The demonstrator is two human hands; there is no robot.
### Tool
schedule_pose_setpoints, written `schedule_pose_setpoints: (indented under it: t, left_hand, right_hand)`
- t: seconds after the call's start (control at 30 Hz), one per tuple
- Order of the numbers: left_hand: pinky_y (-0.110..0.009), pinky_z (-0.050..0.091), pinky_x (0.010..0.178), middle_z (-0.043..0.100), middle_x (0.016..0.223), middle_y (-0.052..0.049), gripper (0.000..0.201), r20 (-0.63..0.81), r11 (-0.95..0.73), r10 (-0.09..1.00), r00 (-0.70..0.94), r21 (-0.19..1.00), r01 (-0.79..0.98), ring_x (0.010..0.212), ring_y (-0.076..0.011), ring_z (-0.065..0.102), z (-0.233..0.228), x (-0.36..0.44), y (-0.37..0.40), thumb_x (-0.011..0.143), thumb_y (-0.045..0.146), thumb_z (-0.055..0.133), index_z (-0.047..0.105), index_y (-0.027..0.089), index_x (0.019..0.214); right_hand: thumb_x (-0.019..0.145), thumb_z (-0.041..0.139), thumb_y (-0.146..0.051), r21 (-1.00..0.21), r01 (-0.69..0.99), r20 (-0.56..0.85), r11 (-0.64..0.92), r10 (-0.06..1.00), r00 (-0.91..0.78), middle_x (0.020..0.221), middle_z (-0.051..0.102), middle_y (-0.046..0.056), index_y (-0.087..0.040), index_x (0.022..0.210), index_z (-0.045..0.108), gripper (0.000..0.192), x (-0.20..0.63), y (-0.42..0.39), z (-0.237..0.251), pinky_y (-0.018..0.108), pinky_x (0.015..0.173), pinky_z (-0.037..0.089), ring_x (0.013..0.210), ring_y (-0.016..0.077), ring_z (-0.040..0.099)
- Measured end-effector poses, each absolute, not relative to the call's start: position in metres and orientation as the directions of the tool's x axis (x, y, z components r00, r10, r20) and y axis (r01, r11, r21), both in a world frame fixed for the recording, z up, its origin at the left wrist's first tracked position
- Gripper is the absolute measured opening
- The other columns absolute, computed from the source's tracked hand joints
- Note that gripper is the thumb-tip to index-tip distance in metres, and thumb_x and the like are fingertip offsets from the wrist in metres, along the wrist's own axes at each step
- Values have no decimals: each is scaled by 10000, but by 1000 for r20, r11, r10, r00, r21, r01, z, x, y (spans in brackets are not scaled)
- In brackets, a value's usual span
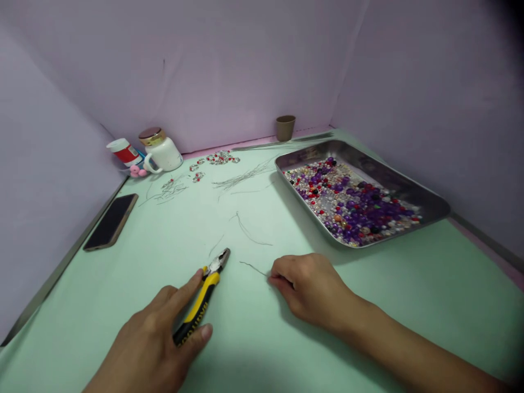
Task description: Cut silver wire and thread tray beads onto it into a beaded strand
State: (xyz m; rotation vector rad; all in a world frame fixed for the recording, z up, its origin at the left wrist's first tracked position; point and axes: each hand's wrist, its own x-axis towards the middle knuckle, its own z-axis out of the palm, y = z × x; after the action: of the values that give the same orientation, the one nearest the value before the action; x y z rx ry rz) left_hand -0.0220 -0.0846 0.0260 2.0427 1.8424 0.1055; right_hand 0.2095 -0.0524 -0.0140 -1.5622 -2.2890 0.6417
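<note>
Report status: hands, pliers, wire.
Left hand gripping yellow-and-black-handled pliers, jaws nearly closed. Right hand pinching thin grey wire piece on green tabletop. Nothing between pliers and wire.

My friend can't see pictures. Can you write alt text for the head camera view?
A left hand grips yellow-handled pliers on a green table while the right hand pinches a thin wire. A metal tray of beads sits behind.
</note>
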Motion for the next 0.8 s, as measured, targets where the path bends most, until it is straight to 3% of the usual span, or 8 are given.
schedule_pose_setpoints:
  t: [0.13, 0.3, 0.5, 0.7, 0.8]
  left_hand:
    - [-270, 460, 652, 594, 918, -26, 587, -185, -124, 958, 220, 423, 898, 745, -192, 583, 24, -22, -86, 729, 407, 492, 349, 314, 1290]
    - [-275, 463, 621, 589, 874, -14, 570, -287, -129, 931, 227, 325, 937, 692, -182, 590, 25, -24, -82, 749, 388, 478, 328, 336, 1297]
    - [-268, 460, 631, 587, 941, -35, 576, -178, -169, 953, 245, 361, 917, 720, -179, 583, 23, -24, -87, 750, 401, 479, 330, 311, 1299]
    - [-332, 462, 677, 582, 892, -28, 551, -175, -51, 980, 93, 228, 972, 668, -189, 587, 24, -25, -79, 761, 437, 440, 352, 307, 1289]
    - [-302, 466, 698, 586, 957, -26, 573, -175, -116, 969, 176, 309, 944, 758, -189, 593, 26, -26, -78, 754, 422, 474, 325, 317, 1297]
  right_hand:
    - [741, 494, -200, -539, 787, -9, 301, 932, -362, 665, 652, 16, -181, 681, 616, 137, 209, -51, -13, 234, 524, 275, 586, 128, 551]
    - [737, 496, -197, -549, 783, -21, 291, 932, -362, 656, 654, 11, -184, 678, 622, 139, 210, -51, -12, 228, 526, 287, 584, 125, 549]
    - [729, 501, -201, -555, 784, -27, 277, 936, -350, 634, 645, 1, -190, 680, 623, 132, 210, -51, -12, 221, 511, 275, 557, 113, 527]
    - [729, 484, -204, -554, 787, -23, 271, 940, -340, 608, 630, -4, -191, 678, 612, 139, 210, -52, -10, 222, 501, 258, 528, 105, 491]
    - [720, 476, -185, -554, 782, -14, 284, 936, -350, 611, 620, -3, -184, 673, 601, 133, 209, -54, -9, 223, 497, 252, 521, 100, 474]
